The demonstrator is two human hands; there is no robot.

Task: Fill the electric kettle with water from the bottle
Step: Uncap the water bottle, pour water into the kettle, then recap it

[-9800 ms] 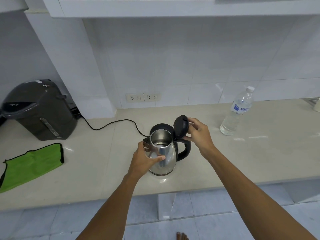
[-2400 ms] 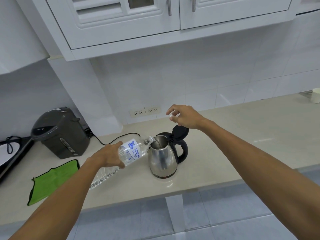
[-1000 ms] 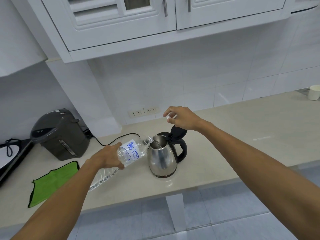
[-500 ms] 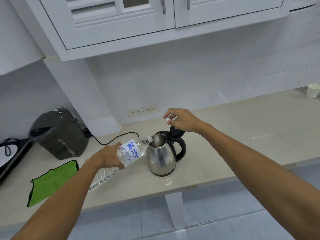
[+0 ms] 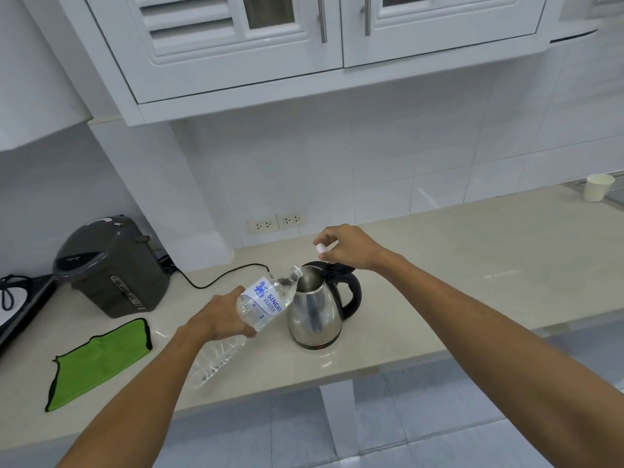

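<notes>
A steel electric kettle [image 5: 315, 315] with a black handle stands on the beige counter [image 5: 472, 265], its black lid tipped open behind the mouth. My left hand [image 5: 216, 320] grips a clear plastic water bottle [image 5: 266, 302] around its middle. The bottle is tilted with its open neck resting at the kettle's rim and its base pointing toward me. My right hand [image 5: 344, 246] hovers just above the kettle's lid, pinching the small white bottle cap [image 5: 320, 247] between its fingertips.
A dark grey hot-water dispenser [image 5: 108, 268] stands at the left, its black cord [image 5: 216, 278] running toward the wall. A green cloth [image 5: 98, 359] lies near the counter's front edge. Two wall sockets [image 5: 277, 222] sit behind the kettle. A white paper cup [image 5: 597, 187] stands far right.
The bottle stays tilted into the kettle's mouth across the last second. My right hand has held its place over the lid with the cap. The view has shifted slightly.
</notes>
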